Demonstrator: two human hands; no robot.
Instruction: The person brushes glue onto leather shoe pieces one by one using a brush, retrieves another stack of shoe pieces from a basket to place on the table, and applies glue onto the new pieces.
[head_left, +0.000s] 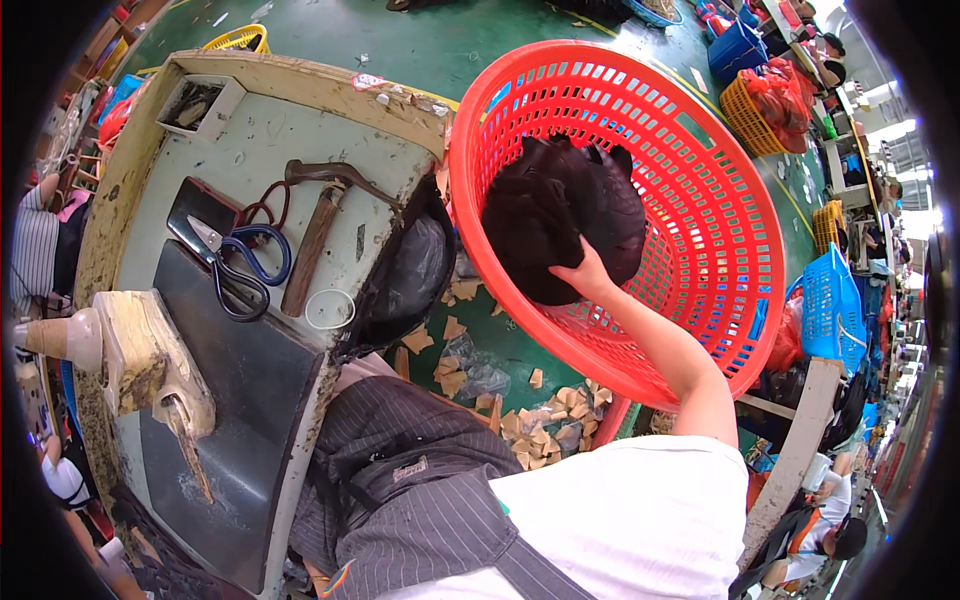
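My right hand reaches into a large red slotted plastic basket that leans toward me. Its thumb lies on a pile of black, flat, soft-looking pieces, and the fingers are hidden among them, gripping. The pieces overlap in a fan inside the basket; their exact kind I cannot make out. My left hand does not show. Left of the basket, a workbench carries a hammer with a wooden handle, scissors with blue and black loops, and a clear round lid or ring.
A worn machine arm or post stands on a black mat at the bench's left. Tan scraps litter the green floor below the basket. Blue and yellow baskets line the right side. Other people sit at the far edges.
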